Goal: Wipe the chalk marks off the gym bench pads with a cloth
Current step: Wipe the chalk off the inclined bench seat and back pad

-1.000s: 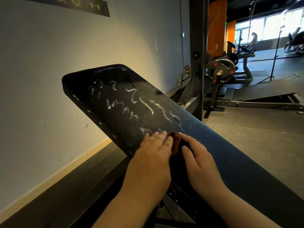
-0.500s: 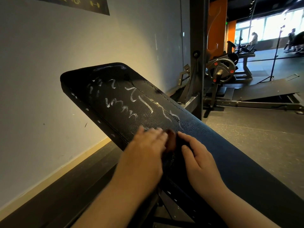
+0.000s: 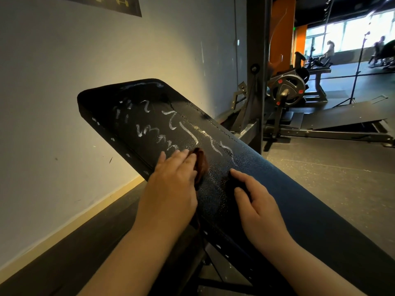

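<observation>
– Chalk marks [image 3: 192, 134], white squiggles and strokes, cover the raised upper part of the black, cracked-vinyl gym bench pad [image 3: 215, 189]. Can you see them from your side?

– I can. The pad slopes upward, its high end nearest the pale painted wall [image 3: 64, 82]. Where's the cloth?

– The small reddish-brown cloth [image 3: 202, 162] lies on the pad's top surface, bunched into a fold, right at the lower edge of the chalk. The person's left hand [image 3: 171, 182] lies flat over it, fingers straight and close together, pressing it down. The fold bulges out beside the fingertips.

– And the other hand?

– The right hand [image 3: 256, 206] rests on the pad lower down the slope, fingers loosely bent, tips touching the vinyl, holding nothing. It sits apart from the cloth, with a bare strip of cracked surface between the two hands.

– Do the marks reach the hands?

– The nearest scribbles end just at the left fingertips, and one long stroke down the middle ends near the cloth. Small white flecks dot the pad's side edge too.

– What's behind it?

– A dark steel upright post [image 3: 255, 60] stands just past the bench. Beyond that there's a grey weight plate [image 3: 287, 88] with red tabs, mounted on a machine. Grey speckled floor [image 3: 342, 167] spreads to the right, with an orange column [image 3: 280, 28] and bright windows [image 3: 342, 33] far back.
</observation>
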The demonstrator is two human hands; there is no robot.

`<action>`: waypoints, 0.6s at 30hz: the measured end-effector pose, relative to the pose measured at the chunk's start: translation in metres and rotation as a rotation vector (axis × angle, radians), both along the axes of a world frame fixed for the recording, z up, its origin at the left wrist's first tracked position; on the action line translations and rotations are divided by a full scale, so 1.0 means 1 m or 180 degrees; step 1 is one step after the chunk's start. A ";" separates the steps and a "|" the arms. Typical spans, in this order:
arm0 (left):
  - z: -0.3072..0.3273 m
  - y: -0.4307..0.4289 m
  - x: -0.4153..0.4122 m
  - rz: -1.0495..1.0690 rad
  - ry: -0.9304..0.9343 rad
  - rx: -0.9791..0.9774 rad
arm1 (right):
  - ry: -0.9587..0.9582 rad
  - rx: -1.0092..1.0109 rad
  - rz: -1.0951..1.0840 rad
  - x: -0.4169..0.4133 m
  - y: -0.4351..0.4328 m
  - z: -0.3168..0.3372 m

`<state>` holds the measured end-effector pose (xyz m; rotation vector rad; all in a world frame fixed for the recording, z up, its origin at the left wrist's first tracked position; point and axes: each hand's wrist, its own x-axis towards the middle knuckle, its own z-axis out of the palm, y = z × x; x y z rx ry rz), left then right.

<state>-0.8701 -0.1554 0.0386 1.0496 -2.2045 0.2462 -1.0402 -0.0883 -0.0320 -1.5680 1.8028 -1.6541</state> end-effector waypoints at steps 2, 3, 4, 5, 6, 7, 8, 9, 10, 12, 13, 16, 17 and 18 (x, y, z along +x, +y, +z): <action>-0.008 0.011 -0.006 0.0005 0.0044 0.0100 | 0.0011 0.0030 0.0029 -0.001 0.000 -0.001; -0.012 0.020 -0.009 -0.0089 -0.0057 0.0121 | 0.0031 0.0058 0.0057 -0.002 0.001 -0.001; -0.016 0.028 -0.011 -0.0236 -0.0185 0.0116 | 0.0079 0.0098 0.0091 -0.003 0.002 0.000; -0.020 0.033 -0.011 -0.0381 -0.0311 0.0105 | 0.0152 0.0145 0.0113 -0.005 0.004 -0.001; -0.021 0.034 -0.010 -0.0485 -0.0433 0.0108 | 0.0225 0.0178 0.0123 -0.006 0.006 -0.002; -0.016 0.032 -0.009 -0.0515 -0.0500 0.0085 | 0.0272 0.0186 0.0112 -0.008 0.008 -0.002; -0.010 0.027 -0.008 -0.0468 -0.0504 0.0063 | 0.0293 0.0177 0.0087 -0.008 0.010 -0.003; -0.002 0.021 -0.008 -0.0389 -0.0453 0.0058 | 0.0304 0.0174 0.0057 -0.008 0.011 -0.003; 0.004 0.015 -0.008 -0.0270 -0.0369 0.0049 | 0.0321 0.0179 0.0032 -0.008 0.012 -0.004; 0.012 0.005 -0.011 -0.0100 -0.0188 0.0025 | 0.0364 0.0194 0.0013 -0.007 0.013 -0.005; 0.011 0.005 -0.014 -0.0043 -0.0134 0.0088 | 0.0377 0.0192 0.0017 -0.006 0.013 -0.005; -0.004 0.026 -0.024 -0.0269 -0.0247 0.0200 | 0.0415 0.0162 0.0015 -0.004 0.014 -0.005; -0.013 0.032 -0.026 -0.0460 -0.0371 0.0185 | 0.0399 0.0159 0.0004 -0.004 0.015 -0.005; -0.020 0.037 -0.027 -0.0581 -0.0590 0.0222 | 0.0373 0.0159 -0.0004 -0.005 0.015 -0.006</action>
